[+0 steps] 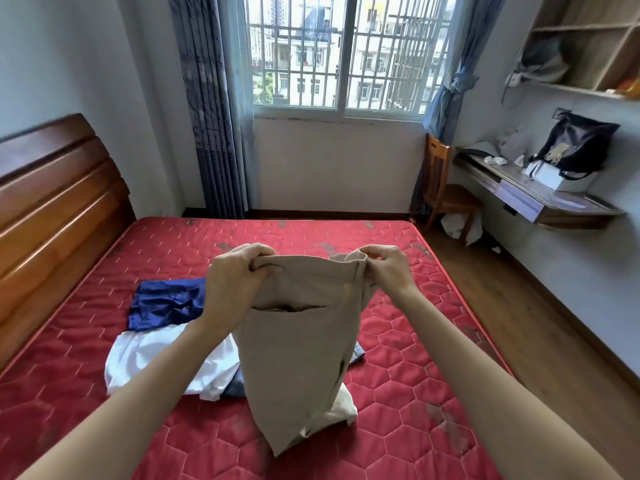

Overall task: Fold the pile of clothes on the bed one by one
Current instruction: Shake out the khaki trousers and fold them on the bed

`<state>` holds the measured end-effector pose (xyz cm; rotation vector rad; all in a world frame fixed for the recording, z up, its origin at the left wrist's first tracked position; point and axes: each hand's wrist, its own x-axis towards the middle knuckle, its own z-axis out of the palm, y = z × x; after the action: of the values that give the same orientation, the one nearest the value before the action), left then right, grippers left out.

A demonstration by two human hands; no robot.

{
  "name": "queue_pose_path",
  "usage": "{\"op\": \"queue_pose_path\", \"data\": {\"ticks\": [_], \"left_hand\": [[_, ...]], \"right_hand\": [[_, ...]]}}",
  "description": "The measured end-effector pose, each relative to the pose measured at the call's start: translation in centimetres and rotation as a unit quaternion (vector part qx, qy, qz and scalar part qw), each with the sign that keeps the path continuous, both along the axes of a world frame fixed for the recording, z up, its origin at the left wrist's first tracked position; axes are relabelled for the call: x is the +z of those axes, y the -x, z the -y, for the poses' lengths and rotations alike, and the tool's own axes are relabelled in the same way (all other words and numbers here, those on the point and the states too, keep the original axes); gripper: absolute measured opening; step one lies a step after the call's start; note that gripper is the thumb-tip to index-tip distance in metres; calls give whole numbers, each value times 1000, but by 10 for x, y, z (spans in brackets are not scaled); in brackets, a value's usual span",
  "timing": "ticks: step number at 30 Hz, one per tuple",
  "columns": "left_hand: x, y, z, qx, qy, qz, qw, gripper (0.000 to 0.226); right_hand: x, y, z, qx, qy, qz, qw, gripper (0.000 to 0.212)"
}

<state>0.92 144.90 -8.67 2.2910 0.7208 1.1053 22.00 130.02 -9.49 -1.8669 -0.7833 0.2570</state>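
Beige trousers (298, 358) hang in the air over the red quilted mattress (415, 427), held up by the waistband. My left hand (235, 282) grips the waistband's left corner and my right hand (384, 268) pinches its right corner. The lower end of the trousers drapes down toward the mattress. Behind them lies the pile: a blue garment (166, 303), a white garment (166, 365), a dark piece (235, 388) partly hidden under the trousers, and a cream piece (343, 407) at the right.
A wooden headboard (52, 209) runs along the left. A wooden chair (446, 192) and a wall desk (540, 195) with a black bag (578, 147) stand at the right. Wooden floor (519, 323) lies right of the bed. A barred window (346, 50) faces me.
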Motion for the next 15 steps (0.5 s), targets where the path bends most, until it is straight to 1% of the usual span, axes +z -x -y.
{"op": "queue_pose_path", "data": {"ticks": [3, 6, 8, 10, 11, 13, 14, 15], "left_hand": [[9, -18, 16, 2, 74, 44, 996, 21], [15, -30, 30, -9, 112, 69, 991, 25], [17, -35, 38, -23, 111, 87, 990, 28], [16, -36, 42, -23, 120, 109, 986, 30], [14, -36, 43, -20, 137, 118, 983, 27], [9, -36, 44, -18, 169, 122, 978, 20], [6, -36, 45, -25, 180, 121, 976, 19], [4, -36, 48, -39, 187, 122, 974, 19]], "right_hand": [[8, 24, -6, 40, -66, -73, 994, 23], [19, 47, -4, 81, -121, -128, 981, 21], [27, 57, 0, 115, -134, -170, 970, 23], [34, 61, 7, 158, -118, -201, 959, 29], [36, 61, 11, 191, -108, -198, 955, 29], [34, 63, 17, 245, -82, -149, 955, 21], [31, 63, 19, 244, -69, -117, 960, 26], [27, 63, 20, 223, -61, -88, 969, 35]]}}
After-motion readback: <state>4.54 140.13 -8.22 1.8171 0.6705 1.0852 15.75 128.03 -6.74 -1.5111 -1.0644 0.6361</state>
